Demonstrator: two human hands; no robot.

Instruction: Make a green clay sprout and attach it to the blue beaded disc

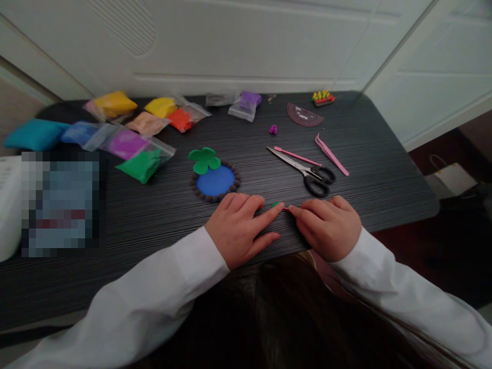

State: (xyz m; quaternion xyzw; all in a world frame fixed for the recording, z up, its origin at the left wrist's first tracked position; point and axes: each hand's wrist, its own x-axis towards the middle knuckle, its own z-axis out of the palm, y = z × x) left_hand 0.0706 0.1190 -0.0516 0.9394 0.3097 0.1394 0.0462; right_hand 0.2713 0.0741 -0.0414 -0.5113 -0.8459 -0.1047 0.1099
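My right hand is closed in a pinch on a thin pinkish-red stick, most of it hidden by the fingers. The stick's tip points left, at a small green clay piece lying on the table. My left hand has its index finger stretched over the green piece, touching it, with the thumb apart below. Just beyond the left hand lies a blue clay disc ringed with dark brown balls. A green clay shape with rounded petals sits on its upper left edge.
Black-handled scissors, a pink stick tool and pink tweezers lie beyond my right hand. Farther back are a purple clay bit and a half-round protractor. Bagged clay, including a green pack, spreads across the left.
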